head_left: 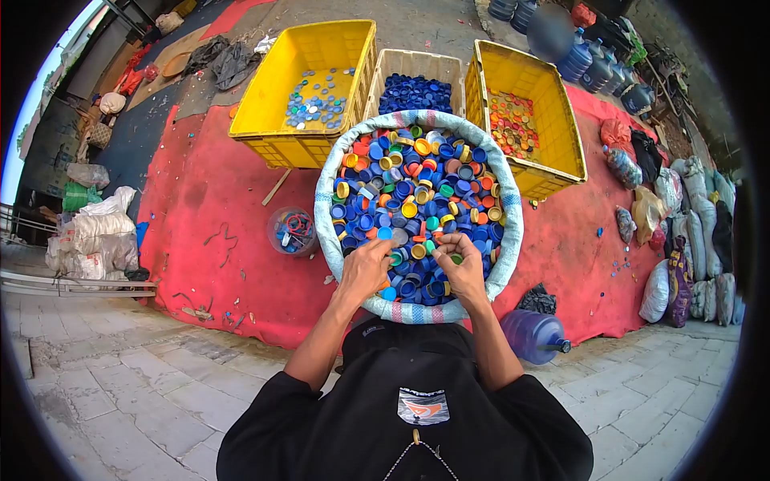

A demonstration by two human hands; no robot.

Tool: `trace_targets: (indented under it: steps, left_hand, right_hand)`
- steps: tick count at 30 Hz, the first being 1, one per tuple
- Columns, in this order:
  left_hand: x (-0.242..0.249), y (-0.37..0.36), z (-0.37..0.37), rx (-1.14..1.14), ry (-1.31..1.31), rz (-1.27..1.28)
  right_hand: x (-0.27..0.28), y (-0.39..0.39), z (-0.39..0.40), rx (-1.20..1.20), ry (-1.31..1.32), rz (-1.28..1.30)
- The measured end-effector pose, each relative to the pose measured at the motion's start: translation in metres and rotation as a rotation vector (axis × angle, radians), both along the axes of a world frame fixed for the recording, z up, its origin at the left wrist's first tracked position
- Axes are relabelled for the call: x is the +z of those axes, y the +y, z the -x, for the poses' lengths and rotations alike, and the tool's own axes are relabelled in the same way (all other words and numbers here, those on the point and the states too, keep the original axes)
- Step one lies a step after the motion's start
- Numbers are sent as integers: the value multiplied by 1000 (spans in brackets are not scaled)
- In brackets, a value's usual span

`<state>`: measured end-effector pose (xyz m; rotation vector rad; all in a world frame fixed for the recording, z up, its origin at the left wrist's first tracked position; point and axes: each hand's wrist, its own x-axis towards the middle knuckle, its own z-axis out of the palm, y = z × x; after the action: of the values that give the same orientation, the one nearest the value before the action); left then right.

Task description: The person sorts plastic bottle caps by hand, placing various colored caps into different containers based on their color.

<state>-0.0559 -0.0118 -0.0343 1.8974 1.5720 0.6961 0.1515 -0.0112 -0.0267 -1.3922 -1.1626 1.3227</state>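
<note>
A round, fabric-rimmed container (324, 204) full of mixed plastic bottle caps (449, 188) stands right in front of me. Over the near part of the heap, my left hand (366, 266) has its fingers closed, with a pale translucent bottle cap (399, 236) at the fingertips. My right hand (463, 264) is closed in a pinch just above the caps. What it pinches is mostly hidden by the fingers. Blue caps dominate the heap, with orange, yellow, green and red ones among them.
Beyond the container stand a yellow crate (249, 120) with pale and blue caps, a whitish crate (457, 68) of dark blue caps, and another yellow crate (573, 136) of red and orange caps. A small bucket (293, 232) sits left; a large water bottle (533, 337) lies right.
</note>
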Motion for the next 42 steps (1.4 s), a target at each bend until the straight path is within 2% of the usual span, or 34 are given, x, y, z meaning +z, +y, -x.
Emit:
trace_targets:
  steps: [1, 4, 7, 10, 13, 17, 18, 21, 25, 28, 31, 34, 39, 42]
  left_hand:
    - [2, 0, 0, 9, -14, 50]
    - [-7, 2, 2, 10, 74, -33]
    - [-13, 0, 0, 43, 84, -56]
    - [-13, -1, 2, 92, -74, -74]
    - [1, -3, 4, 150, -208, 155]
    - [-5, -7, 5, 207, -365, 223]
    - [-1, -8, 4, 213, -403, 256]
    - [-2, -10, 1, 230, -493, 282]
    - [-11, -7, 1, 222, -668, 209]
    - [11, -8, 1, 343, -1096, 608]
    - [13, -6, -2, 296, -1224, 766]
    - [18, -5, -7, 294, -1088, 754]
    - [14, -5, -10, 376, -1260, 677]
    - [12, -6, -3, 425, -1359, 710]
  right_hand:
    - [0, 0, 2, 32, -50, -5]
    - [4, 2, 12, 128, -221, -42]
    - [0, 0, 20, 166, -263, -123]
    - [-3, 0, 22, 203, -334, -219]
    - [-6, 1, 19, 221, -424, -303]
    - [11, 5, 19, 365, -457, -273]
    - [10, 5, 19, 389, -434, -339]
    - [3, 3, 29, 399, -308, -122]
    - [-3, 2, 32, 342, -227, -85]
    - [-2, 3, 31, 287, 0, -20]
    - [14, 6, 31, 275, 169, 84]
    - [8, 9, 28, 324, 49, -46]
    - [24, 24, 1, 217, -405, -192]
    - [25, 32, -19, 275, -538, -208]
